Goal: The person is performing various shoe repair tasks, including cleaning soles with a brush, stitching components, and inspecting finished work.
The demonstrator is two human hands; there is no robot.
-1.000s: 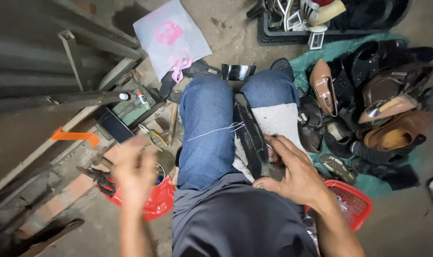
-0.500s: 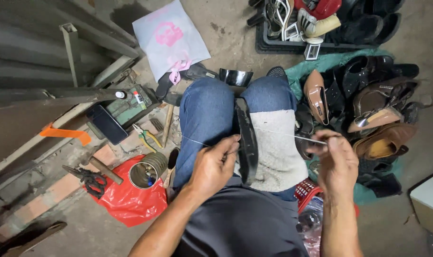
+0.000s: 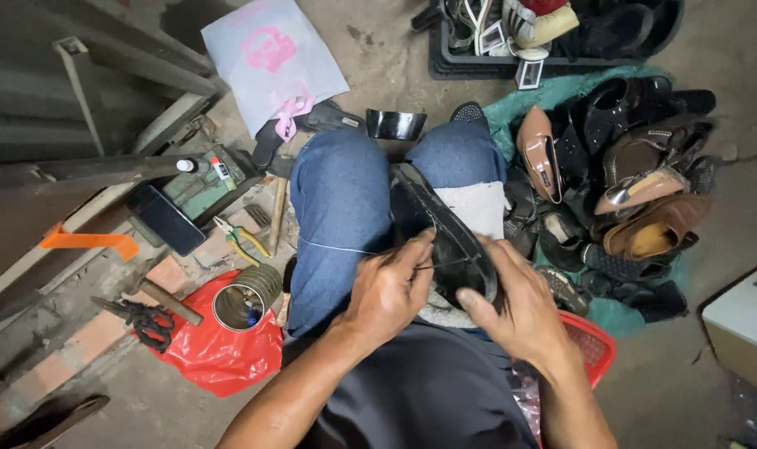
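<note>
I see my left hand (image 3: 393, 293) and right hand (image 3: 520, 308) gripping the black shoe (image 3: 442, 235) on my lap, white thread (image 3: 333, 247) trailing leftward.

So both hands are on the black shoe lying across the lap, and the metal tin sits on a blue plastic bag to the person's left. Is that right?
Nearly. The head view shows the left hand and right hand on the black shoe across the lap, and the metal tin to the person's left. The plastic bag under it is red, not blue.
</note>
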